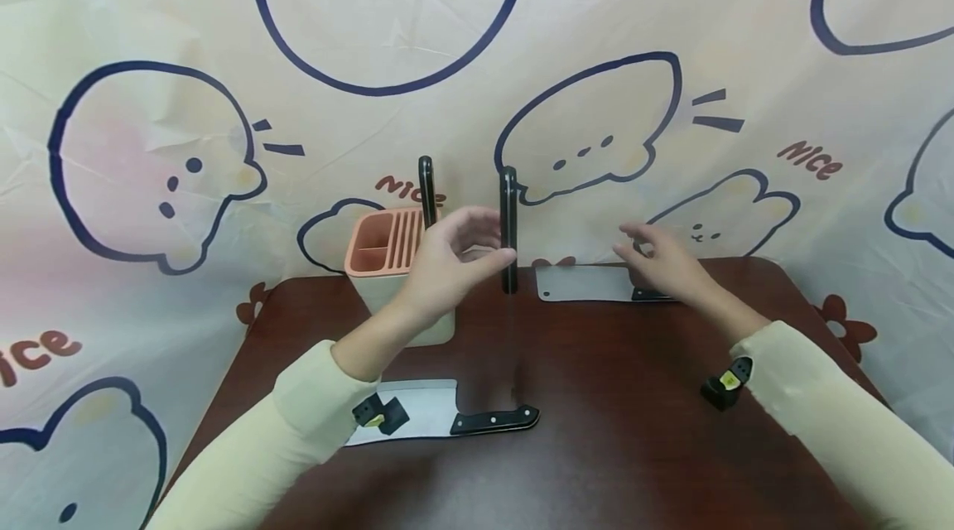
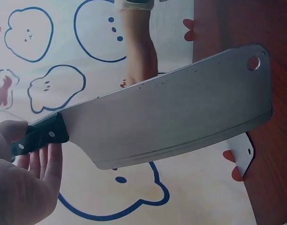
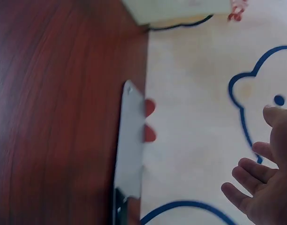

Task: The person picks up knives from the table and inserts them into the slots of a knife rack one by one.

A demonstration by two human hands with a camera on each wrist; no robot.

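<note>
My left hand (image 1: 450, 261) grips the black handle (image 1: 509, 224) of a cleaver (image 2: 176, 108), fingers on one side and thumb on the other. The blade hangs down, edge-on in the head view. The left wrist view shows it broad, with a hole at its far corner. My right hand (image 1: 667, 265) hovers with spread fingers and holds nothing; below it a second cleaver (image 1: 585, 283) lies along the table's back edge. Just left of my left hand stands a knife holder (image 1: 373, 298) with a pink slotted top. Out of it sticks a black knife handle (image 1: 427, 186).
Nearer the front, a third cleaver (image 1: 417, 410) lies flat, handle to the right, its blade partly hidden by the left sleeve (image 1: 313, 406). Everything stands on a dark red-brown table (image 1: 596, 431). Behind it hangs a cartoon-printed cloth (image 1: 373, 132).
</note>
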